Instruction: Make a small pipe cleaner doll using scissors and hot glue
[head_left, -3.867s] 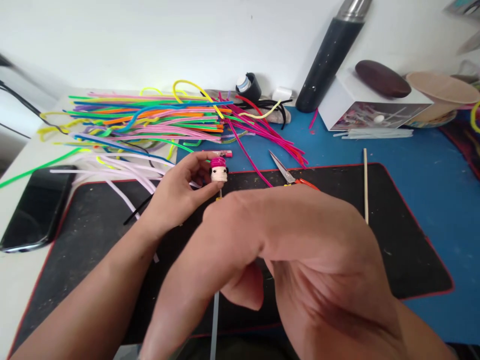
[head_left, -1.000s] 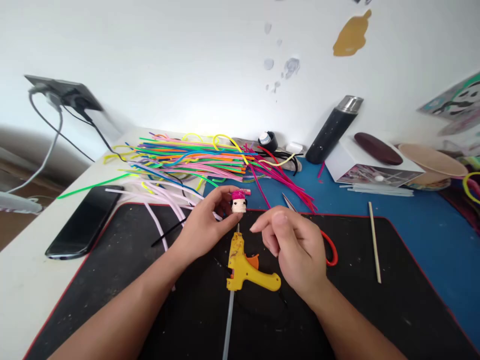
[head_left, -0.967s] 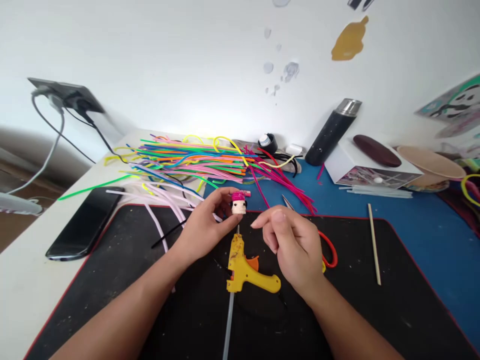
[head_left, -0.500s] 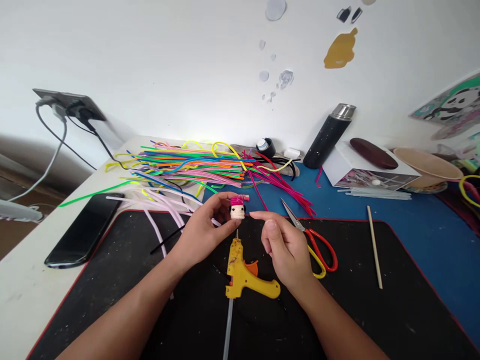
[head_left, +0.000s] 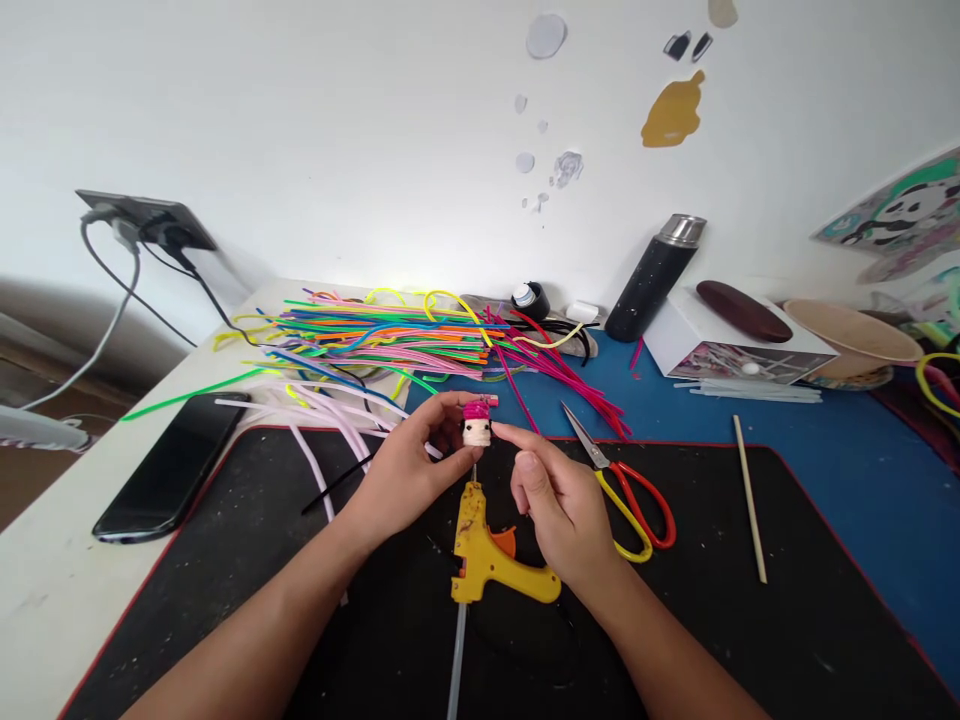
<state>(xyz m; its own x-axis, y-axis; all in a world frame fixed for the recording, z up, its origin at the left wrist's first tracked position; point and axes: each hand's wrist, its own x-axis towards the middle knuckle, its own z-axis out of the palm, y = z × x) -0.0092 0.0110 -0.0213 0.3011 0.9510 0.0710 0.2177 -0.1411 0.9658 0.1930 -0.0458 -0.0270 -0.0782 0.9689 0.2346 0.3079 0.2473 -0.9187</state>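
Between the fingers and thumb of my left hand (head_left: 409, 460) is a small doll head (head_left: 477, 430), with a cream face, black eyes and a magenta top. It is held upright above the nozzle of a yellow hot glue gun (head_left: 471, 535). My right hand (head_left: 562, 500) has its index finger stretched out, the tip at the right side of the head, by a black spot. Its other fingers are curled in, and nothing shows in them. The glue gun lies on the black mat (head_left: 375, 640) with a clear glue stick (head_left: 457, 650) out of its back end.
Scissors (head_left: 626, 500) with red and yellow handles lie right of my right hand, and a wooden stick (head_left: 750, 500) farther right. Colourful pipe cleaners (head_left: 390, 335) spread along the back. A phone (head_left: 169, 470) is at left; a black flask (head_left: 652, 280) and white box (head_left: 739, 335) stand back right.
My right index finger has moved left, from just beside the doll head to its side. My left hand keeps its hold. The whole view has shifted slightly.
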